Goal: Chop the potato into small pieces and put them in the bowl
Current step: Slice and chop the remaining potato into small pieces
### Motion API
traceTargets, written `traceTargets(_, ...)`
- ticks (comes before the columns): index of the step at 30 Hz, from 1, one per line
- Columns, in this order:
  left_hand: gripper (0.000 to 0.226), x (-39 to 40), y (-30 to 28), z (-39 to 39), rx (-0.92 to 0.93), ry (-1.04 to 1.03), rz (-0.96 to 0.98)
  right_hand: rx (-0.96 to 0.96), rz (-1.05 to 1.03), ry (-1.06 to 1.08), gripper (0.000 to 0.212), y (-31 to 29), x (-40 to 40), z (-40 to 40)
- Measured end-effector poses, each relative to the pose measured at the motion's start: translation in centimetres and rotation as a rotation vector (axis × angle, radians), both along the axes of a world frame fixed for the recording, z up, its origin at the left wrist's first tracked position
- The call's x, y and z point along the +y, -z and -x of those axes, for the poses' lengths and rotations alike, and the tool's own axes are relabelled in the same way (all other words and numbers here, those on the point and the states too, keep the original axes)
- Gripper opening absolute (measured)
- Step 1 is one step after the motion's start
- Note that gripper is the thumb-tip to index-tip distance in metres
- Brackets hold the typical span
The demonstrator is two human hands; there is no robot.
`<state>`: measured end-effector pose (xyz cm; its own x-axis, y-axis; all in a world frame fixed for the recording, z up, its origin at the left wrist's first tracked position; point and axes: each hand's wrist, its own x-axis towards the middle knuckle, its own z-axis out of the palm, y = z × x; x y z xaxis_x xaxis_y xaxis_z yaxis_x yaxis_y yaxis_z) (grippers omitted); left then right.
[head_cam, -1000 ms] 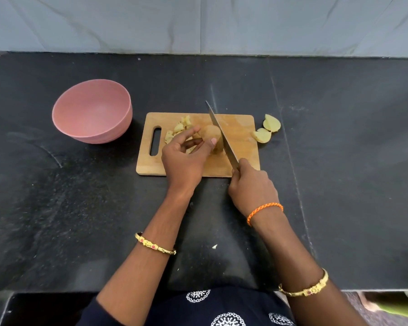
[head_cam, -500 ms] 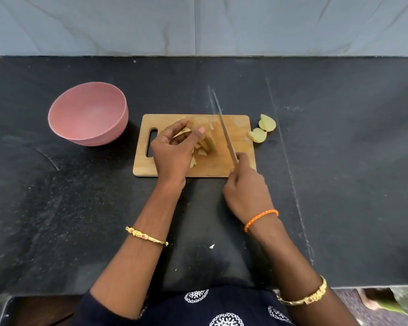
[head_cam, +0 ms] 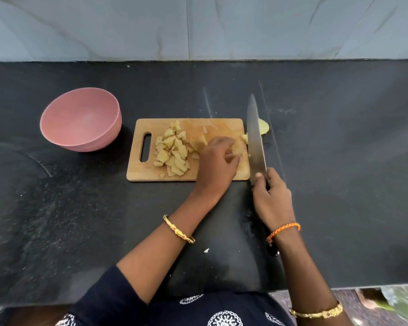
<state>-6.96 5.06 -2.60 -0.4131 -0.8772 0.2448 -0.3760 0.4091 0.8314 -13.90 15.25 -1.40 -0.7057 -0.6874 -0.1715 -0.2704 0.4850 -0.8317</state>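
Observation:
A wooden cutting board lies on the black counter, with a heap of small chopped potato pieces on its left half. My left hand rests over the board's right part, fingers curled around a potato piece. My right hand grips the handle of a large knife, whose blade lies flat-side up just past the board's right edge, tip pointing away. Behind the blade a potato slice shows on the counter. The pink bowl stands empty to the left of the board.
A grey tiled wall backs the black counter. A small potato scrap lies near the counter's front edge, between my forearms.
My left hand has moved right across the board, uncovering the chopped heap. The knife has shifted right, off the board, to its right edge.

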Motion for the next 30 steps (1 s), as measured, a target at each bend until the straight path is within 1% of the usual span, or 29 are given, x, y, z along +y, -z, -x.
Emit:
traceTargets(3,0.033,0.6,0.4,-0.2,-0.145,0.014,0.104,0.019,-0.025,-0.045,0.033,0.4,0.8,0.1)
traceTargets(7,0.024,0.2,-0.5,-0.6,-0.238,-0.002,0.114,0.019,-0.020,-0.070,0.036,0.1,0.8,0.1)
traceTargets(16,0.031,-0.5,-1.6,-1.2,-0.284,-0.014,0.098,-0.016,-0.072,-0.196,0.036,0.5,-0.9,0.1)
traceTargets(19,0.030,-0.5,-1.6,-1.2,-0.339,0.007,0.133,0.055,-0.078,-0.176,0.036,0.4,-0.9,0.2)
traceTargets(21,0.028,-0.5,-1.8,-1.1,-0.380,0.015,0.160,0.122,-0.038,-0.147,0.035,0.3,-0.9,0.3)
traceTargets(23,0.023,-0.5,-2.3,-0.8,-0.321,-0.025,0.162,0.170,0.008,-0.144,0.030,0.0,-0.9,0.4)
traceTargets(24,0.024,-0.4,-2.8,-0.6,-0.268,-0.044,0.119,0.193,0.031,-0.151,0.025,-0.2,-1.1,0.4)
traceTargets(25,0.032,-0.2,-3.2,-0.3,-0.224,-0.046,0.031,0.211,0.058,-0.161,0.020,-0.4,-1.3,0.4)
traceTargets(27,0.043,0.0,-3.9,0.3,-0.201,-0.021,-0.209,0.205,0.118,-0.185,0.015,-0.7,-1.8,0.1)
traceTargets(28,0.041,0.0,-4.0,0.5,-0.204,-0.015,-0.295,0.195,0.138,-0.197,0.017,-0.8,-2.0,0.0)
traceTargets(30,0.027,-0.7,-3.6,0.7,-0.182,-0.048,-0.362,0.144,0.144,-0.192,0.023,-0.9,-2.4,0.2)
